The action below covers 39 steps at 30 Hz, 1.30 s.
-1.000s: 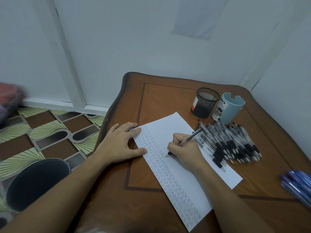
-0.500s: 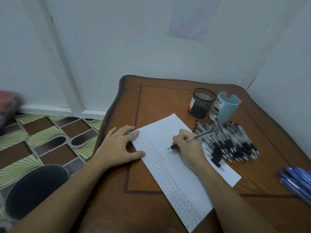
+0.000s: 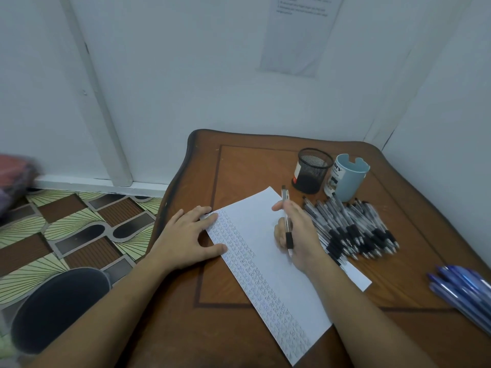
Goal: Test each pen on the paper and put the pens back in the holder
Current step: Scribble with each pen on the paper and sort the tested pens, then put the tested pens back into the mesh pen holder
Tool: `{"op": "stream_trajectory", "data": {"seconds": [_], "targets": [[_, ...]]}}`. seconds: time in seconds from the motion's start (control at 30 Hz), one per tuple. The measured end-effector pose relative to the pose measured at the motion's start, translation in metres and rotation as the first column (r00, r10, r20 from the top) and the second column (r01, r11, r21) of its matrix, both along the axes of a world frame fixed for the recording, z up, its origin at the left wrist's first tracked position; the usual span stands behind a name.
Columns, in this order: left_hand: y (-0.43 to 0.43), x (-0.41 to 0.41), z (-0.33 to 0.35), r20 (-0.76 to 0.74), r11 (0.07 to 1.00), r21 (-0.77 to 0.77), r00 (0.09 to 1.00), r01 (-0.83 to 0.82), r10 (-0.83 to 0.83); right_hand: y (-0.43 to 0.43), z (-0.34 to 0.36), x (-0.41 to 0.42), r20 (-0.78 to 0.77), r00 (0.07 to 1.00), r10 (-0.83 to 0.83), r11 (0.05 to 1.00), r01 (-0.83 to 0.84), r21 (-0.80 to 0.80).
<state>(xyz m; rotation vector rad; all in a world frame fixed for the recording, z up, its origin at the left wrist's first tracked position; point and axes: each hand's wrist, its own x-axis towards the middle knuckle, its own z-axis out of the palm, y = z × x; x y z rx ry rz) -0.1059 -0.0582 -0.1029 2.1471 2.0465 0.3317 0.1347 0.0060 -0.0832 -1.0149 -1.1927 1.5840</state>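
Pen (image 3: 289, 239) partly behind right hand (image 3: 304, 235)

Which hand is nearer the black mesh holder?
Right. The right hand, holding a pen, is just in front of the black mesh holder; the left hand presses the paper, farther off leftward.
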Motion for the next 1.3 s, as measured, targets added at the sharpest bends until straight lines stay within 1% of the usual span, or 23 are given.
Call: {"op": "stream_trajectory", "data": {"seconds": [0.07, 0.23, 0.3, 0.37, 0.57, 0.63, 0.73, 0.8, 0.87, 0.93, 1.0, 1.07, 1.1, 1.2, 1.3], "targets": [[0.000, -0.001, 0.000, 0.006, 1.000, -0.005, 1.000, -0.002, 0.002, -0.002, 0.006, -0.001, 0.003, 1.000, 0.002, 1.000, -0.002, -0.013], [-0.002, 0.001, 0.004, 0.028, 1.000, -0.022, 1.000, -0.008, 0.008, -0.012, 0.021, -0.003, 0.207, 0.978, 0.034, 0.999, -0.040, 0.027], [-0.003, 0.003, 0.007, 0.055, 0.999, -0.026, 0.998, -0.023, 0.025, -0.013, 0.021, -0.001, 0.342, 0.939, 0.039, 0.994, -0.071, 0.081], [-0.004, 0.005, 0.010, 0.080, 0.999, -0.028, 0.996, -0.037, 0.039, -0.015, 0.015, 0.002, 0.418, 0.908, 0.030, 0.991, -0.083, 0.109], [0.000, 0.015, 0.033, 0.059, 0.989, -0.130, 0.995, -0.071, 0.079, -0.024, 0.000, 0.013, 0.357, 0.933, -0.048, 0.988, -0.009, 0.155], [0.008, 0.019, 0.041, 0.040, 0.983, -0.149, 0.992, -0.111, 0.118, -0.026, 0.000, 0.015, 0.340, 0.938, -0.070, 0.987, 0.016, 0.160], [0.030, 0.032, 0.048, -0.031, 0.979, -0.065, 0.981, -0.194, 0.192, -0.028, -0.001, 0.017, 0.302, 0.946, -0.120, 0.982, 0.069, 0.176], [0.049, 0.046, 0.050, -0.038, 0.985, -0.035, 0.985, -0.168, 0.166, -0.030, -0.001, 0.019, 0.270, 0.946, -0.182, 0.973, 0.134, 0.186], [0.071, 0.062, 0.048, 0.099, 0.992, -0.075, 0.990, -0.098, 0.105, -0.034, -0.001, 0.019, 0.258, 0.927, -0.271, 0.950, 0.214, 0.228], [0.095, 0.080, 0.045, 0.223, 0.993, -0.110, 0.973, -0.039, 0.063, -0.039, -0.003, 0.019, 0.246, 0.906, -0.345, 0.918, 0.272, 0.288], [0.116, 0.101, 0.046, 0.275, 0.993, -0.119, 0.961, -0.005, 0.038, -0.042, -0.003, 0.019, 0.241, 0.888, -0.392, 0.895, 0.308, 0.322], [0.134, 0.120, 0.048, 0.340, 0.994, -0.110, 0.940, 0.021, 0.018, -0.041, 0.000, 0.023, 0.247, 0.887, -0.391, 0.901, 0.314, 0.298], [0.142, 0.128, 0.050, 0.403, 0.994, -0.106, 0.915, 0.029, 0.016, -0.041, 0.001, 0.027, 0.261, 0.890, -0.374, 0.913, 0.303, 0.275], [0.163, 0.145, 0.052, 0.619, 0.992, -0.125, 0.783, 0.022, 0.061, -0.042, 0.001, 0.036, 0.307, 0.903, -0.301, 0.948, 0.246, 0.204], [0.182, 0.157, 0.048, 0.716, 0.984, -0.176, 0.690, 0.033, 0.105, -0.043, -0.001, 0.040, 0.305, 0.911, -0.279, 0.957, 0.237, 0.167]]}}
